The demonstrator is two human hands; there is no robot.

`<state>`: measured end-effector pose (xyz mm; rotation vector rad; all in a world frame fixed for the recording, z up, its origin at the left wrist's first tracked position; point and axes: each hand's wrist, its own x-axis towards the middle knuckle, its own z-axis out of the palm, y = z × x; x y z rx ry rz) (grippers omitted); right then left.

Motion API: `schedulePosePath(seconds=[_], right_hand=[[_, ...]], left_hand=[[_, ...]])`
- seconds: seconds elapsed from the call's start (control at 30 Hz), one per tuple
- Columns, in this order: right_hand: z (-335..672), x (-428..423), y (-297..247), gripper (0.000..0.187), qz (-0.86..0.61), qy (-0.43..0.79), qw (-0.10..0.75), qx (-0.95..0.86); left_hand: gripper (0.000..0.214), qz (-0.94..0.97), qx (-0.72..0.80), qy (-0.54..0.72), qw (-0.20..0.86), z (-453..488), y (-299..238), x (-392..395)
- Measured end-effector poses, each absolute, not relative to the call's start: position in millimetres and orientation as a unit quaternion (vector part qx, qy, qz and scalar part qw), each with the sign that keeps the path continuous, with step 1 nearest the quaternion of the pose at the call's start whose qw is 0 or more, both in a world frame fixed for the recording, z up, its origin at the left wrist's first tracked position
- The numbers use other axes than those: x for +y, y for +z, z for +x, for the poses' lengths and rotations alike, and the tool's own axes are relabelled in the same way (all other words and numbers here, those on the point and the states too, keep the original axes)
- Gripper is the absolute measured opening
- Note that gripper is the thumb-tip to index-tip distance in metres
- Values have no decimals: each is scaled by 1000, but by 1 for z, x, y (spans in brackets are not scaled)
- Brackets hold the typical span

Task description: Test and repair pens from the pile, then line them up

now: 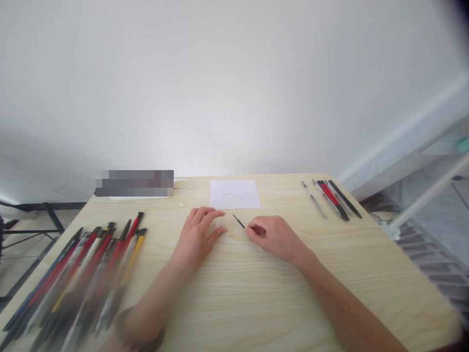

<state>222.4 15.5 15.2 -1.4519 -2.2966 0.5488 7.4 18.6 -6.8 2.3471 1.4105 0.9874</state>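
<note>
Above the middle of the wooden table, my right hand (271, 237) is closed, thumb and fingers pinching a thin dark pen refill (239, 221). Its fine tip points up and left, toward my other hand; the rear part is hidden in the fist, where a reddish-brown patch shows. My left hand (200, 230) is curved, with thumb and fingertips apart. A faint pale spot shows between them, too blurred to name. The refill's tip is a short way right of those fingertips. Just beyond both hands lies a white sheet of paper (234, 194) with faint marks.
Many pens (98, 264) in red, black, white, yellow and blue lie at the left, blurred near the front. Several more pens (331, 200) lie at the right rear of the table (256, 303). A pixelated object (135, 183) stands at the back left. The wall (234, 98) rises behind.
</note>
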Motion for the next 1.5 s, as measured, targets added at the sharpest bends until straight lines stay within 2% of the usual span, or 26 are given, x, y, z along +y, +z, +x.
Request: schedulePosePath(seconds=[0.2, 0.43, 0.67, 0.8, 0.97, 1.3, 1.5], right_hand=[[214, 14, 14, 18, -574, 130, 142, -796], [213, 12, 11, 18, -567, 125, 158, -799], [218, 14, 14, 23, -550, 211, 242, -771], [221, 13, 16, 9, -513, 297, 301, -747], [218, 10, 14, 32, -493, 310, 276, -765], [223, 17, 11, 11, -481, 311, 302, -762], [227, 22, 9, 20, -502, 326, 349, -720]], left_hand=[[19, 796, 498, 324, 117, 8, -7, 17], [21, 771, 518, 333, 159, 8, -5, 17], [18, 769, 514, 349, 152, 9, -3, 16], [17, 781, 496, 351, 144, 9, -2, 16], [15, 793, 479, 348, 143, 9, -1, 16], [20, 751, 548, 334, 155, 7, 0, 16], [21, 746, 563, 324, 147, 7, 0, 16]])
